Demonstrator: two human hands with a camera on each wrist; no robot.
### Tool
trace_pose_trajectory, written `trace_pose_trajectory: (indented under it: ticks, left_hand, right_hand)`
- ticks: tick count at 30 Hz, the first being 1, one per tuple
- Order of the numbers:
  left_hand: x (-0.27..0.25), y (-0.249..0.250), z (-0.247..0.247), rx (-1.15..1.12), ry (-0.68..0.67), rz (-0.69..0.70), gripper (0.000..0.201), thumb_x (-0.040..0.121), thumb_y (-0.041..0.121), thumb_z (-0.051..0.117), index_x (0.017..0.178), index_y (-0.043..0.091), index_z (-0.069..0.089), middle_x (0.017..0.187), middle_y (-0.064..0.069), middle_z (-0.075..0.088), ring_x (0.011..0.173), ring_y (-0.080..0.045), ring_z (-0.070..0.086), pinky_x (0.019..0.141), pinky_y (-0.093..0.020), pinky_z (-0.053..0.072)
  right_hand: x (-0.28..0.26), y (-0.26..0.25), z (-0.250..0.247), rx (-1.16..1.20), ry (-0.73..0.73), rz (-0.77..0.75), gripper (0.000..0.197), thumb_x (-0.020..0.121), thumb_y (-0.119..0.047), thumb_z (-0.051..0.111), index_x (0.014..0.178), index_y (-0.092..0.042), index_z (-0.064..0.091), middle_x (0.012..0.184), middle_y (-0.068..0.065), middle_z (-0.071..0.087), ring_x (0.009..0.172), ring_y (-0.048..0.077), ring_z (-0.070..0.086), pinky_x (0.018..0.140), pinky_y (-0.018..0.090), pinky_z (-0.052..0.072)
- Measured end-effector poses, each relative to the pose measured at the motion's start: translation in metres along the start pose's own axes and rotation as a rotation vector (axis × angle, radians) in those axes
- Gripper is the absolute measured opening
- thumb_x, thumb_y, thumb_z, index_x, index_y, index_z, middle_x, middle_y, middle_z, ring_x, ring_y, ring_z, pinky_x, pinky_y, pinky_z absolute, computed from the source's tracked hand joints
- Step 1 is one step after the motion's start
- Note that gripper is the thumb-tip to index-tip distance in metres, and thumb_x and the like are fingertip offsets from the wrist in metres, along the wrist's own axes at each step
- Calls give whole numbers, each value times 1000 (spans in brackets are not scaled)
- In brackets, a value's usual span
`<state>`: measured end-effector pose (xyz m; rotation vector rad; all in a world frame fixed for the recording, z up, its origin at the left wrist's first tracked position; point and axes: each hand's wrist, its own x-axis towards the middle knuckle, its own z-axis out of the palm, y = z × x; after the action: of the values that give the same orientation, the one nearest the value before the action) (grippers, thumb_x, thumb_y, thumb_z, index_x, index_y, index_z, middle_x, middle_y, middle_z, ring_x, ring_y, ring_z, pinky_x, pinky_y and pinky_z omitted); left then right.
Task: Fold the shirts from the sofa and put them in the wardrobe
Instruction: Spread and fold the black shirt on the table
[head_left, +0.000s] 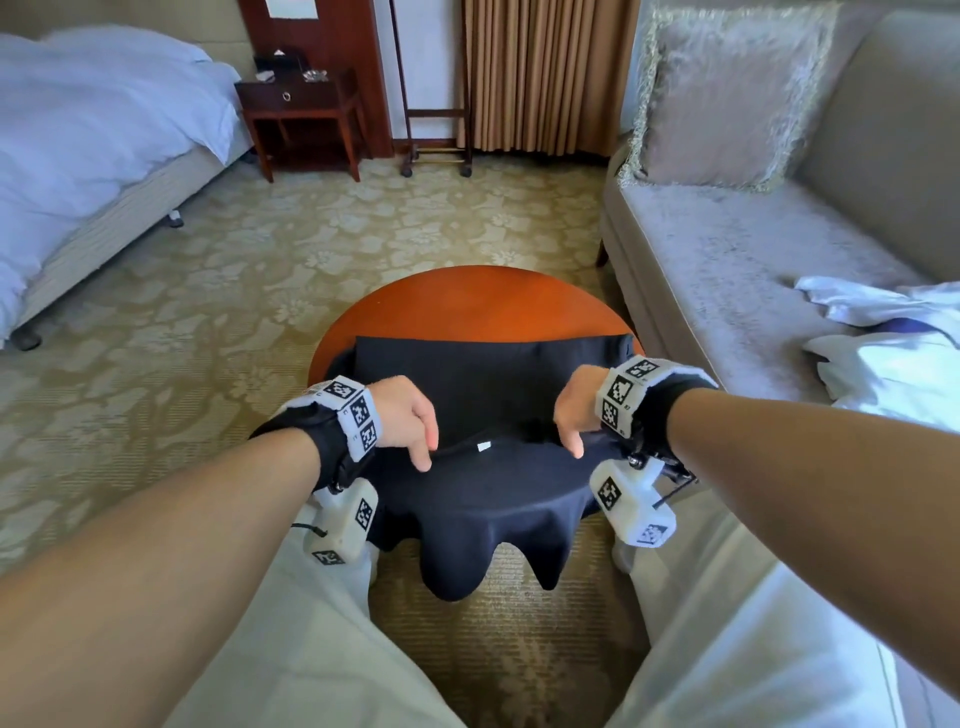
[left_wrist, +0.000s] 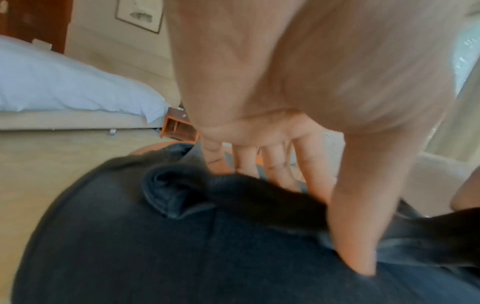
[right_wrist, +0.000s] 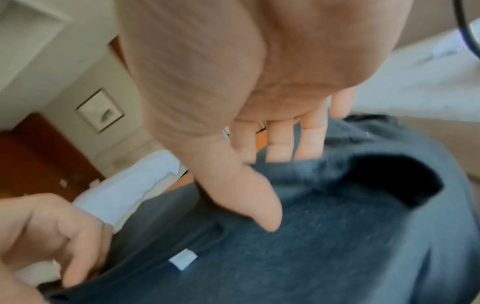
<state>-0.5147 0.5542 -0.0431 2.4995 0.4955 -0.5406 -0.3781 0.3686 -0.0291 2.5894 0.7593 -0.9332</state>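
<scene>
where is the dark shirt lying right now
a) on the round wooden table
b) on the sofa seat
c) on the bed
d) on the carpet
a: the dark shirt is spread over the round wooden table, its near edge hanging off the rim, with the left hand and right hand gripping a fold of it.
</scene>
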Motion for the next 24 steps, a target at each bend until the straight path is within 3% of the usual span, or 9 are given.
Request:
trace_pose_trajectory:
  ticks: [2,5,7,9,11,13,14,18,24]
  left_hand:
    - [-6,0,4,52,-96,-21,13,66,25,87,75,23,77,82,4,74,82,-14,68,80,-27,53]
    - [-4,-1,6,16,-51,-67,23,75,36,79,80,14,78,80,4,75,83,-14,71,86,-28,54]
    - [4,-4,3,14,103,-104,24,79,37,76,84,14,77,84,2,75,86,-17,70,87,-32,55]
    - [12,-8,0,49,237,-135,22,82,36,74,92,17,75,98,1,72,92,-19,66,84,-31,54]
    - [22,-13,0,28,328,-168,28,83,35,72,107,19,68,115,-1,65,100,-20,61,82,-28,48]
    - [33,-18,2,-12,366,-211,46,85,36,69,126,20,56,133,-4,51,111,-24,56,85,-31,45]
    - [38,-20,2,-26,372,-232,54,87,38,68,134,20,49,140,-5,43,117,-26,53,89,-33,44]
    - [63,-31,2,-62,334,-291,74,90,48,61,152,23,28,160,-5,17,142,-31,30,113,-43,33]
    - [98,-40,4,-48,178,-372,89,90,62,52,157,28,5,163,-9,-16,150,-31,-14,121,-53,3]
  right_hand:
    - [-17,0,6,-51,-68,-48,36,69,-33,76,103,-21,74,107,-2,73,98,20,67,94,32,53]
    - [-33,6,11,170,-124,-28,14,85,-22,67,94,-12,73,100,6,74,90,22,65,91,30,52]
    - [-26,14,7,316,34,19,17,85,-27,64,90,-13,72,82,6,71,71,20,61,73,27,51]
    - [-10,22,5,364,301,102,25,75,-38,64,87,-16,67,80,6,65,68,22,57,69,29,47]
    - [6,25,6,379,406,142,41,73,-43,63,105,-16,61,107,9,62,94,29,57,83,39,49]
    - [18,24,11,348,418,169,66,80,-48,62,135,-17,42,140,11,40,131,34,34,106,48,35]
    - [22,23,14,336,412,182,78,83,-53,61,145,-18,30,150,11,27,140,35,20,113,49,26]
    - [48,23,31,334,295,218,95,86,-72,42,155,-25,-2,161,8,-15,147,34,-15,118,53,-1]
    - [87,26,49,321,235,224,95,83,-83,23,152,-32,-16,158,3,-29,146,33,-21,118,55,-4]
